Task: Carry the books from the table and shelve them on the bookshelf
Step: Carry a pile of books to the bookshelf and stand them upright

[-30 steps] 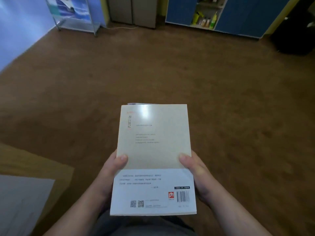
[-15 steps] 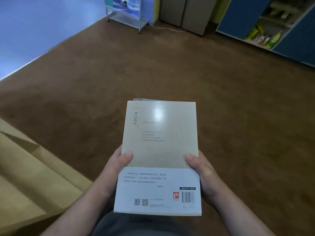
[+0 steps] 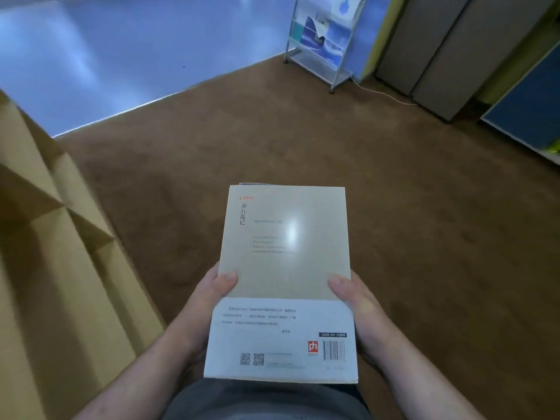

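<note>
One book [image 3: 285, 262] gripped by left hand [image 3: 209, 301] and right hand [image 3: 359, 307], brown carpet [image 3: 303, 131] below, tan shelving [image 3: 60, 268] left.

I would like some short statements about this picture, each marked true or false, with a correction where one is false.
1. The left hand and the right hand both hold the book. True.
2. The book rests on the brown carpet. False: it is held in the air above the carpet.
3. A wooden bookshelf stands on the person's left. True.
4. The barcode is at the book's far edge. False: it is at the near edge, close to the person's body.
</note>
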Demonstrator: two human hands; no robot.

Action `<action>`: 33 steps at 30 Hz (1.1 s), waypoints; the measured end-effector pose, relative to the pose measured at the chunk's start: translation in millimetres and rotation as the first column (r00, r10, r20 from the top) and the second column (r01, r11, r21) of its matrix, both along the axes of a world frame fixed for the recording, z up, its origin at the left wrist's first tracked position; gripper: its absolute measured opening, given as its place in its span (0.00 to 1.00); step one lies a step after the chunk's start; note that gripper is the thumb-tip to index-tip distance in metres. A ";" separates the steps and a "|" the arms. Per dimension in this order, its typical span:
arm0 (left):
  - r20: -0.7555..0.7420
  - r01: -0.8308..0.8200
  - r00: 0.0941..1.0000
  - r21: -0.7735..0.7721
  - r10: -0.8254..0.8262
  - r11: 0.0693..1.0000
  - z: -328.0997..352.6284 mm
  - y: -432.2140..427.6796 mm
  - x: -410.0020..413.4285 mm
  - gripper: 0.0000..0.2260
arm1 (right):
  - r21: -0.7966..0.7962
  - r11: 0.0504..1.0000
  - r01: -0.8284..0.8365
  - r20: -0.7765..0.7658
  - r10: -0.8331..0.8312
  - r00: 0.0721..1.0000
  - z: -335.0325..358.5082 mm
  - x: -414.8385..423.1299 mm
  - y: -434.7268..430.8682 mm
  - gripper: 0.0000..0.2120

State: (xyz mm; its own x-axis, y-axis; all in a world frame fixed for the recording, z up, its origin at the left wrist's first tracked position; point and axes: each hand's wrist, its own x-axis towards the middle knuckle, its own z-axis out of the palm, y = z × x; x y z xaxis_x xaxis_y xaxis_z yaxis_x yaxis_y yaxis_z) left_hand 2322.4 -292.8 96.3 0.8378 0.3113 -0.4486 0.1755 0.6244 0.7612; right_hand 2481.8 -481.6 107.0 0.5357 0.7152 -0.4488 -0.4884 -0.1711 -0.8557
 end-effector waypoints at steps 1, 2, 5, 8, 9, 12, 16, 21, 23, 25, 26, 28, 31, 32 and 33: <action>-0.007 -0.037 0.999 0.010 0.037 0.999 1.2 2.8 6.0 0.34 | -0.001 1.000 -0.030 0.008 0.030 1.000 0.3 13.3 8.0 0.52; -0.023 -0.072 0.997 0.010 0.072 0.997 2.5 5.9 12.3 0.30 | -0.003 0.998 -0.067 0.006 0.067 0.998 1.8 26.7 17.5 0.50; -0.049 -0.176 0.983 -0.027 0.174 0.984 9.8 12.9 32.3 0.21 | -0.016 0.982 -0.187 0.006 0.187 0.982 4.1 67.2 50.6 0.52; -0.070 -0.280 0.958 -0.016 0.278 0.960 12.3 21.3 52.2 0.21 | -0.011 0.957 -0.289 -0.010 0.289 0.957 6.2 102.9 84.0 0.51; -0.072 -0.325 0.944 -0.014 0.323 0.946 12.9 23.6 57.0 0.23 | -0.021 0.942 -0.335 -0.014 0.335 0.942 6.9 113.1 94.8 0.51; -0.094 -0.461 0.885 -0.030 0.456 0.887 14.6 25.6 67.4 0.25 | -0.004 0.885 -0.465 -0.032 0.464 0.885 4.3 137.1 126.0 0.51; -0.199 -0.639 0.755 -0.009 0.625 0.769 10.1 29.1 67.1 0.28 | -0.001 0.789 -0.615 -0.079 0.613 0.786 -0.2 148.7 173.0 0.49; -0.264 -0.762 0.632 -0.039 0.729 0.647 13.4 49.8 52.3 0.28 | -0.015 0.655 -0.755 -0.124 0.748 0.652 -11.0 137.2 244.2 0.47; -0.228 -0.806 0.578 -0.007 0.783 0.592 14.8 66.1 46.6 0.24 | -0.013 0.611 -0.792 -0.123 0.785 0.607 -16.1 127.1 277.4 0.41; -0.215 -0.851 0.509 0.015 0.833 0.524 13.7 87.0 38.0 0.25 | -0.026 0.564 -0.826 -0.112 0.819 0.563 -19.9 114.9 312.9 0.39; -0.220 -0.874 0.476 -0.010 0.851 0.486 12.0 97.5 32.2 0.25 | -0.033 0.536 -0.843 -0.106 0.837 0.536 -20.7 108.7 331.2 0.39; -0.260 -0.910 0.411 -0.073 0.874 0.407 10.5 118.9 22.4 0.24 | -0.025 0.478 -0.878 -0.096 0.873 0.478 -20.9 97.6 367.6 0.39; -0.279 -0.935 0.351 -0.067 0.894 0.347 12.0 148.8 9.9 0.23 | -0.018 0.405 -0.914 -0.087 0.910 0.405 -15.2 81.0 414.5 0.38; -0.275 -0.940 0.340 -0.070 0.899 0.334 13.8 157.8 6.8 0.20 | -0.016 0.386 -0.923 -0.082 0.919 0.385 -13.2 75.2 428.3 0.35; -0.274 -0.945 0.326 -0.080 0.905 0.316 16.3 165.7 5.0 0.18 | -0.014 0.366 -0.930 -0.079 0.927 0.366 -11.9 70.2 441.4 0.32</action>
State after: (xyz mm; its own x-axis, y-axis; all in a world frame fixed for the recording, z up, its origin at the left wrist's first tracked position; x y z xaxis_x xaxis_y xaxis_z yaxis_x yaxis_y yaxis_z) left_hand 2327.4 -127.1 112.6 -0.0278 0.7286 -0.6844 -0.5218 0.5734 0.6316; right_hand 2552.0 -40.2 95.1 -0.4766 0.7233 -0.4998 -0.0334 -0.5830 -0.8118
